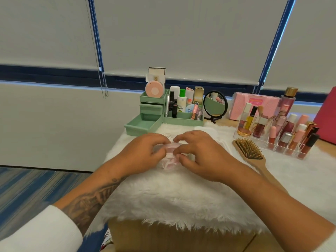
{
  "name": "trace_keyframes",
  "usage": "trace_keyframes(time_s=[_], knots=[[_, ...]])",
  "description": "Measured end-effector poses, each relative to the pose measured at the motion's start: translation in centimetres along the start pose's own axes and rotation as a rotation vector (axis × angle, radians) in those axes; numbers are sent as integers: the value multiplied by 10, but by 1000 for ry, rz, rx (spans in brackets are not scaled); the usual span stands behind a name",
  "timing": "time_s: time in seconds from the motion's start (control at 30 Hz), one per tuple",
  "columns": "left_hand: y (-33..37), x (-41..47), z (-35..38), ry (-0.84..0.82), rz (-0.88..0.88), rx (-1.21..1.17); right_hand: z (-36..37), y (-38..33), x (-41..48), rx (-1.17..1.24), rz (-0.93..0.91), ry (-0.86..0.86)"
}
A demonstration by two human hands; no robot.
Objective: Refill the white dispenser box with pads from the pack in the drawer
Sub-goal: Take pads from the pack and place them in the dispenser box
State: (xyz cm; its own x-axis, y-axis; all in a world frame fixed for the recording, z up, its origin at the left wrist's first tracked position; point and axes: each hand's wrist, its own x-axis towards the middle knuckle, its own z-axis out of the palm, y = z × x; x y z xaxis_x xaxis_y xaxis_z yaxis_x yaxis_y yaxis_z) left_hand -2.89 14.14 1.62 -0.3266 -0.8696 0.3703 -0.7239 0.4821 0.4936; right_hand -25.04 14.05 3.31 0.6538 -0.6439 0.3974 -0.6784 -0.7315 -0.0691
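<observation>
Vanity-table corner: green cosmetics organiser (183, 122), round mirror (215, 103), hairbrush (250, 149), roller blinds (181, 33).

Green organizer (183, 120), white fur mat (172, 193), pink-striped pad pack (171, 148).

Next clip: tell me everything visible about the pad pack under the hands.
The pad pack looks like crinkled clear plastic over pale pink and white contents, largely hidden. It lies on the white fur cover, in front of the pulled-out green drawer. The left hand and right hand both pinch its upper part with curled fingers.
</observation>
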Motion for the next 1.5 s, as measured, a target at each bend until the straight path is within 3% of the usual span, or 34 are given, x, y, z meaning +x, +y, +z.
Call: trace_keyframes(time_s=[0.17,0.33,0.67,1.03,1.23,1.5], knots=[[-14,-10,19,116,37,-42,8,-4,8,-137,-13,31],[-18,-11,22,185,-14,-182,9,-7,8,-180,13,-50],[-18,-12,24,193,23,-134,17,-12,19,-213,52,67],[-21,-12,25,191,41,-119,25,-15,26,-274,-32,119],[-21,-11,25,197,22,-97,22,-9,11,-161,5,179],[-14,-14,23,172,16,-38,12,-10,-1,472,256,387]])
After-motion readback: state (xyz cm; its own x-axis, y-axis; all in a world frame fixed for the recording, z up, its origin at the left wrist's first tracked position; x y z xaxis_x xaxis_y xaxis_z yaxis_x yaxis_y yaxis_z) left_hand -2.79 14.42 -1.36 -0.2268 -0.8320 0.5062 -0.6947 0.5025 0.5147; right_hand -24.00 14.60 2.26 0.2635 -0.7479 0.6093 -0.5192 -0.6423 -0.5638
